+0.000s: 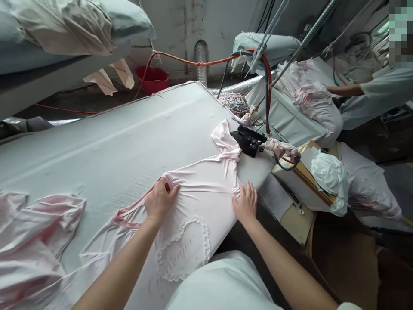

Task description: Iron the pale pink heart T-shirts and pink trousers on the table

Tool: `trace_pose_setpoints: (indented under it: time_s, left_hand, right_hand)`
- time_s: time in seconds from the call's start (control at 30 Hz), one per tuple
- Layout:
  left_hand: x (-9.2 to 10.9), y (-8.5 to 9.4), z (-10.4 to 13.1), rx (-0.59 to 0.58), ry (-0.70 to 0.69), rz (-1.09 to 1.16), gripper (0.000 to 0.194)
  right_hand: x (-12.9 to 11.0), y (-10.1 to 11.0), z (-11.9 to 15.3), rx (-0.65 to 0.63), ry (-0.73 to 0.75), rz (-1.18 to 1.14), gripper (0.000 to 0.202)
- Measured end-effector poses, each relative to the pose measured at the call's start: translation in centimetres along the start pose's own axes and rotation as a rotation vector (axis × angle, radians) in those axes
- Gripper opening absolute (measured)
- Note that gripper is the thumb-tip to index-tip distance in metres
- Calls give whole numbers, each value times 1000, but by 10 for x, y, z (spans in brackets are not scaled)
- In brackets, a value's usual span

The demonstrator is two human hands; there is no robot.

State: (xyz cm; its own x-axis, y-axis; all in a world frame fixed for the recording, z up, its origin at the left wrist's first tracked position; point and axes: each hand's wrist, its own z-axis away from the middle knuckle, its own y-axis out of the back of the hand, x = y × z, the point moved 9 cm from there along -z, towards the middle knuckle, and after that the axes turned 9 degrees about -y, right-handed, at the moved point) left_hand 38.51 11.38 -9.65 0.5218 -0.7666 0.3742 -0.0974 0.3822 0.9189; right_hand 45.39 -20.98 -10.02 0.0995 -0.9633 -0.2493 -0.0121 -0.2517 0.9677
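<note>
A pale pink shirt [203, 176] lies across a padded ironing table [135, 142], with a lace-edged heart [185, 249] on its front. My left hand [159, 200] is closed on the darker pink neckline. Near the table's right edge, my right hand [247, 202] grips the shirt's side below the sleeve, thumb and forefinger at the fabric. Taut creases run between both hands. Just beyond the sleeve [222, 137] rests a black iron [248, 140], its handle end wrapped in cloth. Neither hand touches it.
Another pink garment [35, 241] lies at the left. Red and dark hoses [267, 82] hang down to the iron. Right of the table stands a box [303, 181] with a white cloth bundle [331, 174]. A co-worker's arm [346, 89] reaches toward piled pink garments [309, 94].
</note>
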Motion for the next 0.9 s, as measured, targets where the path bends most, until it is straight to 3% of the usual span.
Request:
trace_pose_setpoints:
  time_s: [0.03, 0.13, 0.17, 0.23, 0.3, 0.37, 0.4, 0.5, 0.57, 0.67, 0.8, 0.9]
  left_hand:
    - [0, -1, 0, -3, 6, 2, 37]
    - [-1, -3, 1, 17, 7, 19, 36]
    - [-1, -3, 0, 36, -9, 19, 36]
    - [2, -1, -2, 88, -54, -6, 34]
    - [4, -1, -3, 133, -79, -41, 33]
    - [4, -2, -3, 162, -67, -56, 34]
    - [3, -4, -3, 167, -52, -54, 36]
    - [2, -7, -3, 170, -32, -40, 42]
    - [0, -5, -3, 199, -29, -43, 46]
    - [-5, 0, -3, 260, -4, -54, 49]
    - [-10, 4, -8, 303, 60, -17, 52]
    - [-14, 6, -13, 335, 146, 30, 65]
  right_hand:
    - [-20, -1, 4, -20, 55, -42, 57]
    - [-103, -27, 24, -217, 432, -160, 59]
    - [-115, -35, 24, -269, 470, -161, 60]
    - [-104, -41, 0, -266, 316, -120, 61]
    - [-72, -30, -31, -134, 45, -100, 62]
    - [-65, -20, -43, -32, -28, -142, 61]
    - [-80, -23, -42, -38, 63, -173, 61]
    - [-160, -50, -17, -200, 532, -216, 59]
    - [-188, -66, -22, -252, 624, -178, 56]
    - [-177, -64, -83, -247, 544, -81, 53]
    - [-116, -24, -170, -188, 506, 49, 51]
    - [-84, -18, -197, -273, 525, 195, 45]
